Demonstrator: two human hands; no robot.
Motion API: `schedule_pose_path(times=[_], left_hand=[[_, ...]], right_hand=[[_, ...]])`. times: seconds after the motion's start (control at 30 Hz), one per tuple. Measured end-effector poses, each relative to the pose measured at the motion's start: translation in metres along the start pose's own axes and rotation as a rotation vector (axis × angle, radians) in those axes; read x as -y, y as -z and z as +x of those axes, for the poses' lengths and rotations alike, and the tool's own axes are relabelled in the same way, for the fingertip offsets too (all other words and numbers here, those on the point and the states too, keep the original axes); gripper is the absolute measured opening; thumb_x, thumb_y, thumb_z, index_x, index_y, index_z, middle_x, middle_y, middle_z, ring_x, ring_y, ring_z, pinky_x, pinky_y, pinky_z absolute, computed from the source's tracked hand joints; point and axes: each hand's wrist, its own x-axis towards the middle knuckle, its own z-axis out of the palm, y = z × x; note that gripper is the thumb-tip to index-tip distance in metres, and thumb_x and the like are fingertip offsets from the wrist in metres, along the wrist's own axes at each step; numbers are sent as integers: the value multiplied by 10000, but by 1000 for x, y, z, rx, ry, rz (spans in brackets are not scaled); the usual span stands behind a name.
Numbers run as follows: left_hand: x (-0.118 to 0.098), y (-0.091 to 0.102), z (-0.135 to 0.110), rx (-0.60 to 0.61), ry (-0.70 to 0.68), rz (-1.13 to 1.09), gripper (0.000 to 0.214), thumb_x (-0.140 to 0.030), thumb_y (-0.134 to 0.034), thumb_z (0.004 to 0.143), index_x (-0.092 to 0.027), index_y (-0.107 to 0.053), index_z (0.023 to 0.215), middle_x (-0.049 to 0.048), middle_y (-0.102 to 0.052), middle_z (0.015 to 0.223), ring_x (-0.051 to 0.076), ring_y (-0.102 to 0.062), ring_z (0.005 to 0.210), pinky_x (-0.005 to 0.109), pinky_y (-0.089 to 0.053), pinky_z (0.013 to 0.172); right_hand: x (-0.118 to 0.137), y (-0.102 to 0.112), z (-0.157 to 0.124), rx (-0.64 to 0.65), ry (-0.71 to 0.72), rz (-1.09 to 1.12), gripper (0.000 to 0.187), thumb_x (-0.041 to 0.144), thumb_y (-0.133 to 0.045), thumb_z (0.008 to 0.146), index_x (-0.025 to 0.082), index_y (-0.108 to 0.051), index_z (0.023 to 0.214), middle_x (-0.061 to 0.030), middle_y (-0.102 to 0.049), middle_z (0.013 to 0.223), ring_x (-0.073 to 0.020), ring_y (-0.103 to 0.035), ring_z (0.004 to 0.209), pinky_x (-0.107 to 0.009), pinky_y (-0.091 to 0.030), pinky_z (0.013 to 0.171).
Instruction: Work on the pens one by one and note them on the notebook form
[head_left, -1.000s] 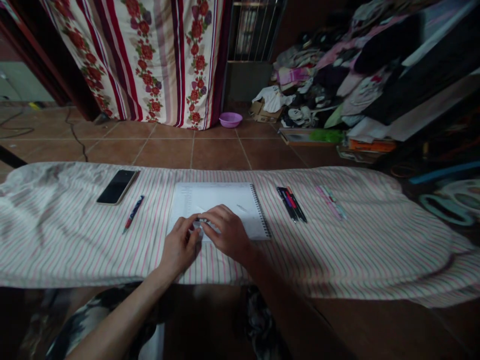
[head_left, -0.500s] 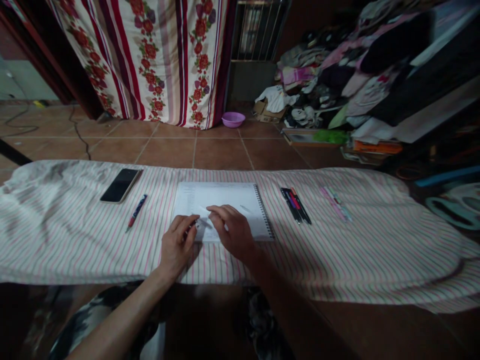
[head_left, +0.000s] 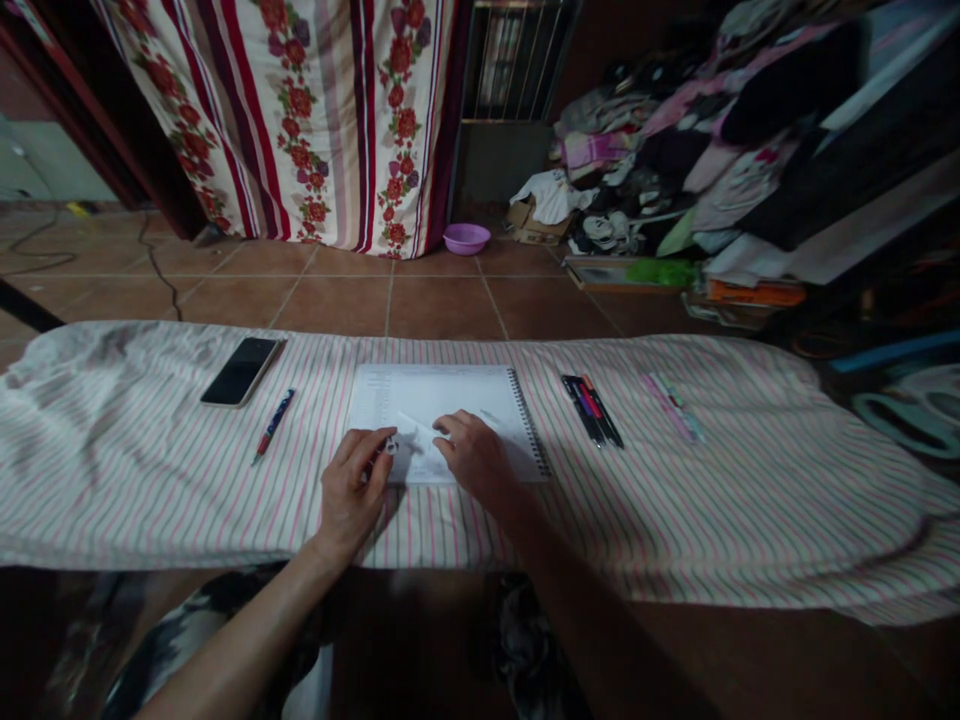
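A spiral notebook (head_left: 450, 385) lies open on the striped cloth, under both hands. My left hand (head_left: 355, 475) is closed at the notebook's lower left, thumb and fingers pinching a small pale, ring-like thing (head_left: 391, 444) too small to name. My right hand (head_left: 474, 455) hovers low over the middle of the page, its fingers curled together. A thin whitish strip (head_left: 415, 422) shows just left of its fingertips; whether they grip its end is unclear. Near the right knuckles, a short pale object (head_left: 491, 415) is partly visible on the page.
To the left are a phone (head_left: 241, 372) and a red-and-blue pen (head_left: 273, 427). Several dark pens (head_left: 592, 410) lie right of the notebook, with pastel pens (head_left: 673, 408) farther right. Beyond the striped cloth (head_left: 787, 460), a purple basin (head_left: 466, 238) sits on the tiled floor.
My right hand has shifted a little to the right, away from the left hand, uncovering more of the pale strip. My left hand has stayed nearly in place.
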Motion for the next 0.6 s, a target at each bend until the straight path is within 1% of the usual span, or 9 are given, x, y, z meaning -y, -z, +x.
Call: schedule_pose_path(times=[0.17,0.47,0.6], left_hand=[[-1,1,1,-21,-14,-13,231,-135,-488,839,-188,-605,1032,21,-570,816,114,-554,700,229,-474,619],[-1,3,1,-46,-2,-17,225,-147,-498,843,-199,-600,1038,27,-595,840,118,-558,712,239,-477,620],[-4,5,3,-67,8,-18,201,-152,-512,839,-192,-605,1012,24,-603,833,116,-561,698,238,-480,614]], right_hand=[[1,1,1,42,-11,-24,150,210,-544,825,187,-620,952,-54,-621,926,-181,-545,887,-269,-381,803],[-1,-2,1,-11,25,-24,121,183,-548,818,185,-622,913,-60,-615,889,-193,-546,856,-290,-394,777],[-2,-3,2,-6,17,-23,118,177,-552,813,189,-628,903,-62,-616,881,-194,-549,854,-287,-397,773]])
